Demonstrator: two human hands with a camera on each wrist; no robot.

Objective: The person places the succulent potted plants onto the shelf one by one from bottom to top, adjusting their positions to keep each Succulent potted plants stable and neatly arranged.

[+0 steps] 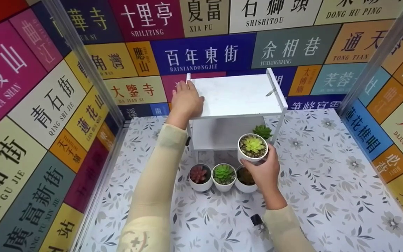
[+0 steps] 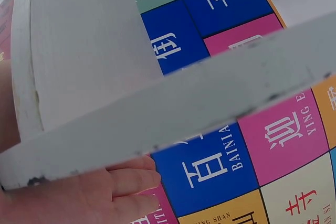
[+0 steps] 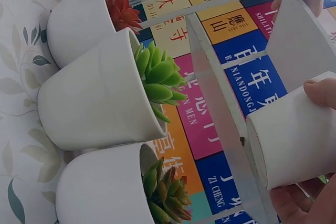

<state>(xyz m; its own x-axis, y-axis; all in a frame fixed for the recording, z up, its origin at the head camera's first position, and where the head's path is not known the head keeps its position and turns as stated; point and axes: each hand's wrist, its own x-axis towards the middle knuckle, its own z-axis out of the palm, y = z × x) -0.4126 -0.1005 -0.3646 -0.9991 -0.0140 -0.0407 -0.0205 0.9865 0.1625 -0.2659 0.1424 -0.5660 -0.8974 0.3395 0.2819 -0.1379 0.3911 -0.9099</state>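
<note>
A white shelf rack (image 1: 236, 96) stands at the back of the table, its top board bare. My left hand (image 1: 187, 101) lies at the top board's left end; in the left wrist view its fingers (image 2: 134, 182) stretch along the side of a white rail (image 2: 210, 98). My right hand (image 1: 266, 171) grips a white pot with a yellow-green succulent (image 1: 253, 146), upright in front of the rack's right side. In the right wrist view that pot (image 3: 299, 129) is tilted by the camera angle, thumb and fingers around it.
Before the rack stand three white pots: with a red succulent (image 1: 200, 175), a green one (image 1: 224, 174) and a brownish one (image 1: 246, 176). Another green succulent (image 1: 262, 131) shows behind the held pot. Sign-covered panels (image 1: 201, 56) enclose the leaf-patterned table (image 1: 327, 182).
</note>
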